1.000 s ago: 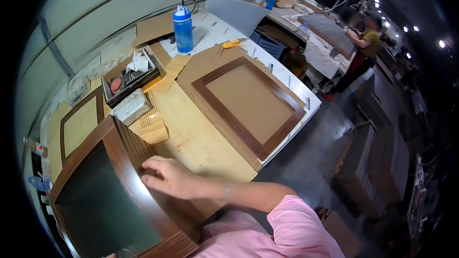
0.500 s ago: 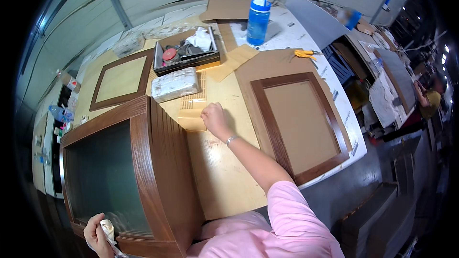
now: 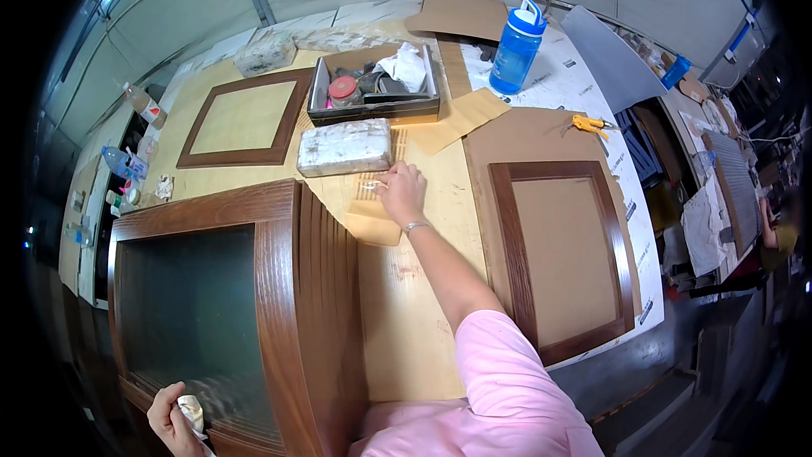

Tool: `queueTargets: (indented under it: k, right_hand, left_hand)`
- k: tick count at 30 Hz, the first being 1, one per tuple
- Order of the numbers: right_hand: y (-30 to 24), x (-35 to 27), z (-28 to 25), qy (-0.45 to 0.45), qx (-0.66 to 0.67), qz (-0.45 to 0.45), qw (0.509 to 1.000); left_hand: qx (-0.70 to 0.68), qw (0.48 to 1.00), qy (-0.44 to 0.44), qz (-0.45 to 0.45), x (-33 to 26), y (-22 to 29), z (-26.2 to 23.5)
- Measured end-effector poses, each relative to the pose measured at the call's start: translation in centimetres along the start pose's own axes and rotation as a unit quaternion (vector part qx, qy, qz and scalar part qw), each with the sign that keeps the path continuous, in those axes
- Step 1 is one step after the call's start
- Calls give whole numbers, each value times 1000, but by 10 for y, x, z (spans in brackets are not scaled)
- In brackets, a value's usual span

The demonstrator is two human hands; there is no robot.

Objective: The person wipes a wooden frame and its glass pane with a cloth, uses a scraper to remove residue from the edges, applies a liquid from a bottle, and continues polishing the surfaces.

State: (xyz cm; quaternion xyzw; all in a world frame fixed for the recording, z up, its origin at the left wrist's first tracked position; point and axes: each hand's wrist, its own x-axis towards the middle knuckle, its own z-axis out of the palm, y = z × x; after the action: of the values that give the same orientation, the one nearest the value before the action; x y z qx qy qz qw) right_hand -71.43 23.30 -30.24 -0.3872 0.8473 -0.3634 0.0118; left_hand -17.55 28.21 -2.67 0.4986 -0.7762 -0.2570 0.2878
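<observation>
My right hand [image 3: 401, 192] reaches forward onto the workbench and rests with fingers spread on a stack of tan sandpaper sheets [image 3: 373, 218], next to a dusty white block [image 3: 345, 147]. My left hand [image 3: 175, 420], at the bottom left, is closed on a small pale wad of cloth [image 3: 191, 411] against the lower edge of a dark-stained wooden cabinet door [image 3: 288, 313] with a glass panel. The door lies close in front of me. My pink sleeve [image 3: 507, 389] fills the lower middle.
Two brown framed panels lie on the bench, one [image 3: 241, 117] at the back left, one [image 3: 562, 254] at the right. A black tray [image 3: 372, 89] of rags and tins, a blue bottle [image 3: 516, 48] and yellow cutters [image 3: 589, 125] sit behind. Another person [image 3: 774, 233] stands far right.
The camera view has swung left and down toward the bench. My right hand moved off the door's edge forward to the sandpaper stack. My left hand with the cloth came into view.
</observation>
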Motion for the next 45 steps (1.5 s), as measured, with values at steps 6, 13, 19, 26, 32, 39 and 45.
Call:
queueTargets:
  k: [6,13,19,26,32,39,45]
  right_hand:
    - [1,2,11,29,22,26,999]
    - [-8,9,17,28,3,55,998]
    - [-16,3,23,69,17,46,996]
    - [-6,2,25,66,6,1,998]
    - [-10,4,20,86,-4,-8,996]
    - [-8,8,28,113,16,5,993]
    - [-7,13,28,82,5,40,996]
  left_hand:
    - [27,999,21,8,0,-2,2]
    - [56,997,-43,26,7,35,8]
    - [79,995,-41,46,7,37,8]
    - [82,994,-50,56,7,40,8]
    - [84,993,-57,53,8,43,8]
    - [59,995,-55,56,7,39,8]
    - [85,993,-60,54,9,48,9]
